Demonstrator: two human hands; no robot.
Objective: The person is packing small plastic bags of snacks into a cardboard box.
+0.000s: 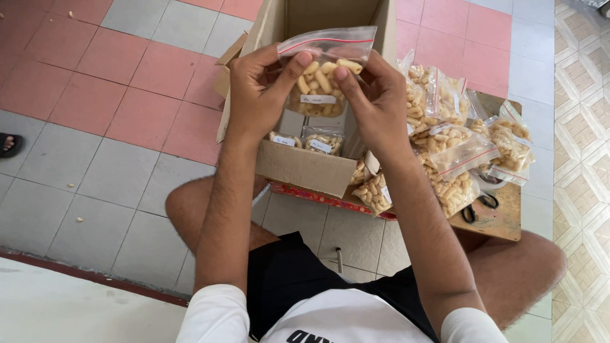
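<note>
A small clear zip bag of pale snack pieces (323, 79) is held up between both hands, just above the open cardboard box (305, 166). The left hand (257, 95) is closed on the bag's left edge, its thumb pressed across the upper part of the bag; the right hand (375, 101) is closed on the right edge, its thumb set against the bag just below the red zip line. A white label is seen on the bag's front.

Inside the box, two more filled bags (311, 141) are seen lying at the bottom, with open room around them and the near wall standing low in front. The box's left flap is folded outward over the tiled floor (121, 171).

To the right of the box, a heap of filled bags (457, 146) is piled on a low wooden board (502, 219), some bags overhanging its near edge and touching the box. Black scissors (480, 206) lie near the board's front edge. The floor to the left is largely open; a sandalled foot (9, 145) is seen at the far left edge.
</note>
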